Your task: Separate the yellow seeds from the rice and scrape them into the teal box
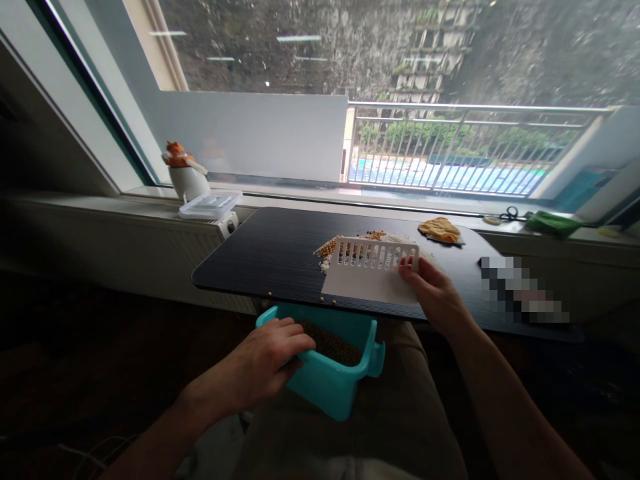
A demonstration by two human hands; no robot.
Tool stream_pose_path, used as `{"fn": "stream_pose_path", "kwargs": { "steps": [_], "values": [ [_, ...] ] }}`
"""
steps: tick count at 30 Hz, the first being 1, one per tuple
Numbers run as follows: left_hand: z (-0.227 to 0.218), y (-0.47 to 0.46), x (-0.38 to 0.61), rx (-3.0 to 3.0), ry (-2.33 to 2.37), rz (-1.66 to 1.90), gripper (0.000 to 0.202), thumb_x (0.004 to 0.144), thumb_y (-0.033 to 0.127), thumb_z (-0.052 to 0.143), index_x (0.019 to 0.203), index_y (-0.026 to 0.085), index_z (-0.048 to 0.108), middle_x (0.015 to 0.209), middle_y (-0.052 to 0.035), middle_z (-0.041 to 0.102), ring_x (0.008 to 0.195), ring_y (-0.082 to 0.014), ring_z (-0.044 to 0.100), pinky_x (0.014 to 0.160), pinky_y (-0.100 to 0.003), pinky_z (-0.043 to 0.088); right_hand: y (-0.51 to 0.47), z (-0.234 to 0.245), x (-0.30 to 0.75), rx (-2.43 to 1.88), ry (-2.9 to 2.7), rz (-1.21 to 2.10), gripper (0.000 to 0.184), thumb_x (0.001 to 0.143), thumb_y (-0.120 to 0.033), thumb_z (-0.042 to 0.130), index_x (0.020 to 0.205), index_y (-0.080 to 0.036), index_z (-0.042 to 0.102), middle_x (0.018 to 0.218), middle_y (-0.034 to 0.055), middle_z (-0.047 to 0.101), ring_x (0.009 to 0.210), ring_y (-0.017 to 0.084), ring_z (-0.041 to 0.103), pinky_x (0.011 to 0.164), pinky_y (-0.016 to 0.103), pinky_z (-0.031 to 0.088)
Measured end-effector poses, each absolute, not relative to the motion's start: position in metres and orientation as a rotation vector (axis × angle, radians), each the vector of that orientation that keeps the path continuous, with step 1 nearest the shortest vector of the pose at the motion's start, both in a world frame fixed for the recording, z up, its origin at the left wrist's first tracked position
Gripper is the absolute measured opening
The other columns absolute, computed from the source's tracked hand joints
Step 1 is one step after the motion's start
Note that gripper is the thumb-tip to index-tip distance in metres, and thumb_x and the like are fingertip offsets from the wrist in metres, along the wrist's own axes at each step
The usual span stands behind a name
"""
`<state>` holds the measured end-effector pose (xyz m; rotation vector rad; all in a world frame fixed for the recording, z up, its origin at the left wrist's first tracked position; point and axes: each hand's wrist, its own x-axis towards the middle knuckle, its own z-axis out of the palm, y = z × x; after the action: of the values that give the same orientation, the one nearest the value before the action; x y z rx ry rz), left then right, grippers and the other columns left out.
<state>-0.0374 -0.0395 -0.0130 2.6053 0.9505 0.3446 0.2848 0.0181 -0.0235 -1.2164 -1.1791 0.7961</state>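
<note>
The right hand point(434, 288) pinches the white slotted board point(370, 285), tilted in front of the bean pile point(329, 248) on the black table point(260, 253). The left hand point(275, 348) has its fingers clamped on the blue tub point(325, 390), by the table's near edge. It looks like sweeping; a gentle pull tubward seems needed next

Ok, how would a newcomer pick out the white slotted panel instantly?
Find the black table below the window. Near its front edge, by the scattered grains, the right hand holds the flat white panel. Its row of slots sets it apart from the deep turquoise tub below.
</note>
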Motion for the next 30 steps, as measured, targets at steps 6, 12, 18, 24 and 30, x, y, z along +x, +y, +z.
{"fn": "stream_pose_path", "kwargs": {
  "steps": [6,12,18,24,30],
  "values": [
    [-0.012,-0.041,-0.042,2.591,0.967,0.361,0.025,0.089,0.002,0.057,0.103,0.022,0.062,0.099,-0.0021,0.065,0.097,-0.021,0.059,0.085,-0.033,0.045,0.002,-0.028,0.286,-1.246,-1.14,0.768,0.036,0.07,-0.056,0.079,0.085,-0.025,0.072,0.081,0.0008,0.069,0.073,0.018,0.061,0.067,0.029,0.052],
    [-0.011,-0.049,-0.058,2.552,1.039,0.354,0.028,0.088,0.0,0.059,0.105,0.022,0.063,0.102,-0.0017,0.065,0.1,-0.0207,0.059,0.089,-0.032,0.045,0.002,-0.036,0.26,-1.166,-1.175,0.846,0.035,0.075,-0.056,0.076,0.091,-0.026,0.071,0.088,0.0026,0.071,0.08,0.02,0.063,0.073,0.031,0.052],
    [-0.009,-0.055,-0.088,2.526,1.151,0.37,0.033,0.085,-0.001,0.056,0.107,0.022,0.063,0.106,-0.0026,0.066,0.104,-0.0219,0.06,0.092,-0.034,0.046,0.028,-0.033,0.195,-1.035,-1.279,0.788,0.031,0.082,-0.055,0.068,0.087,-0.025,0.066,0.079,0.0002,0.064,0.074,0.017,0.058,0.073,0.03,0.048],
    [-0.008,-0.055,-0.106,2.559,1.182,0.4,0.038,0.08,-0.003,0.052,0.106,0.022,0.063,0.107,-0.0035,0.067,0.103,-0.0226,0.061,0.091,-0.035,0.046,0.024,-0.028,0.181,-1.02,-1.36,0.867,0.032,0.079,-0.054,0.072,0.084,-0.023,0.067,0.076,0.0007,0.065,0.071,0.017,0.057,0.068,0.029,0.048],
    [-0.012,-0.058,-0.077,2.59,1.139,0.397,0.031,0.086,0.001,0.055,0.106,0.024,0.063,0.108,-0.0016,0.066,0.105,-0.0215,0.059,0.096,-0.035,0.043,-0.005,-0.035,0.256,-1.114,-0.868,0.664,0.04,0.066,-0.052,0.084,0.089,-0.022,0.073,0.085,0.0013,0.073,0.077,0.016,0.065,0.073,0.028,0.052]
  ]
}}
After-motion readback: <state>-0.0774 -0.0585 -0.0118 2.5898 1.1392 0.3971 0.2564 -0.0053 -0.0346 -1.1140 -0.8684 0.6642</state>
